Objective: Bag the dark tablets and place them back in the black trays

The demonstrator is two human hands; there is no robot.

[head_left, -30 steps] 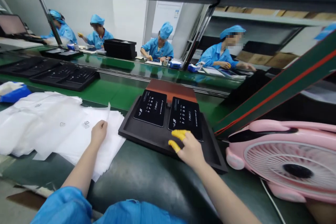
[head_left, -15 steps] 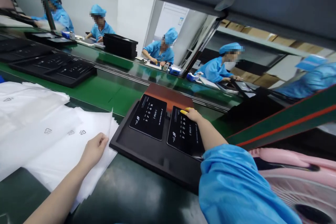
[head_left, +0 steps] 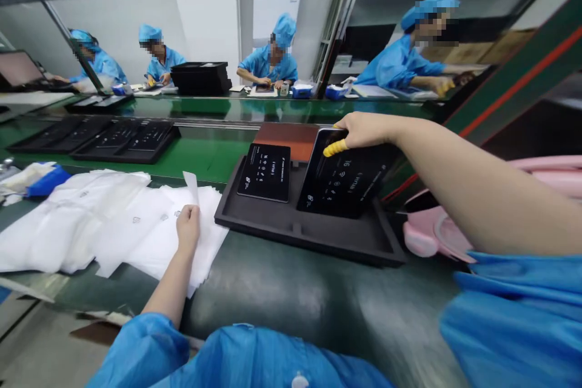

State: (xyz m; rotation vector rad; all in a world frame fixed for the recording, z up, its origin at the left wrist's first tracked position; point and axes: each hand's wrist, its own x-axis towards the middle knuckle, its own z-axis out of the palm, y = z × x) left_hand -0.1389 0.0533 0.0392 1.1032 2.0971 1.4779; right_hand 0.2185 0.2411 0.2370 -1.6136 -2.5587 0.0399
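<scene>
My right hand [head_left: 359, 133], with yellow finger cots, grips the top edge of a black tablet [head_left: 339, 179]. That tablet is tilted up, its lower edge at the black tray [head_left: 268, 218]. A second tablet [head_left: 266, 171] with white print lies flat in the tray's left part. My left hand [head_left: 188, 227] is closed on the edge of a white plastic sleeve [head_left: 191, 188], at the right side of a spread stack of such sleeves [head_left: 150, 224]. The sleeve's upper corner stands up above my fingers.
Behind the tray lies a reddish-brown pad [head_left: 288, 140] on the green belt [head_left: 200, 154]. More trays with tablets [head_left: 131, 139] are at the left. A pink fan [head_left: 441, 233] stands at the right. Several co-workers in blue sit across the line, near a stack of black trays [head_left: 200, 79].
My right hand has lifted the right tablet from lying flat to a steep tilt. My left hand still holds the sleeve edge. The camera view has levelled and shifted.
</scene>
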